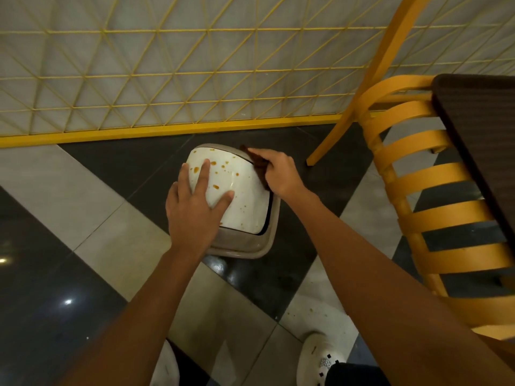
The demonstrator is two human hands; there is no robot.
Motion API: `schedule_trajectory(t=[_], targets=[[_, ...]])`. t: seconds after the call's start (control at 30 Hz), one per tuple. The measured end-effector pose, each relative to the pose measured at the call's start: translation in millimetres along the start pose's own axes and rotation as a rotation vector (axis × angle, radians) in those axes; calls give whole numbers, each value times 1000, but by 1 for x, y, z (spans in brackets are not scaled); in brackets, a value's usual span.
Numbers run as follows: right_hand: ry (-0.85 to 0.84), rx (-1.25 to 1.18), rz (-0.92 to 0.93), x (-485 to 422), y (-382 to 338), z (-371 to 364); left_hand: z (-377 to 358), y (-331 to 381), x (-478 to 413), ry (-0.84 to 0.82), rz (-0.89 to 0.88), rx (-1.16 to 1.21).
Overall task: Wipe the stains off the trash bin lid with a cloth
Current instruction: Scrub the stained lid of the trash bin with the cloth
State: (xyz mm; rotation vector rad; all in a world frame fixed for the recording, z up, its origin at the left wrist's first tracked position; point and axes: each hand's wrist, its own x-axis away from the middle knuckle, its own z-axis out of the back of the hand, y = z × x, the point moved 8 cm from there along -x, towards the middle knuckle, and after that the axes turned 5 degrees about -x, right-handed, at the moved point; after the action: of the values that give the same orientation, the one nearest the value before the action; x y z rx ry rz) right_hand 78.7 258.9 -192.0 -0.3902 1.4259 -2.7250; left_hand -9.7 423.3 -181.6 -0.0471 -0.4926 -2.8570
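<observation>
A white, rounded-square plastic trash bin lid [245, 201] is seen from above on a beige plastic bin [242, 247], which stands on a floor of grey and black tiles [92, 196] near a yellow wire-lattice partition [167, 79]. Orange-brown stains [216, 186] are scattered over the lid. The left grip [195, 204] is laid flat on the lid's near left part, with the fingers straight and spread. A dark brown cloth [257, 166] is pinched by the right grip [278, 174] and held against the lid's far right edge. A yellow slatted chair [418, 196] is seen at the right, partly under a dark brown counter [479, 151]. A white perforated shoe [320, 355] is seen at the bottom.
</observation>
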Motion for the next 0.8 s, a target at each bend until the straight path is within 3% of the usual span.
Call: schedule_trajectory(t=[0.13, 0.33, 0.67, 0.8], targets=[[47, -18, -103, 14, 26, 3, 0, 1, 0, -17, 9, 1], [246, -137, -160, 71, 46, -12, 0, 0, 0, -13, 11, 11], [179, -45, -138, 85, 51, -20, 1, 2, 1, -28, 11, 14], [237, -119, -205, 125, 56, -34, 0, 1, 1, -17, 12, 9]])
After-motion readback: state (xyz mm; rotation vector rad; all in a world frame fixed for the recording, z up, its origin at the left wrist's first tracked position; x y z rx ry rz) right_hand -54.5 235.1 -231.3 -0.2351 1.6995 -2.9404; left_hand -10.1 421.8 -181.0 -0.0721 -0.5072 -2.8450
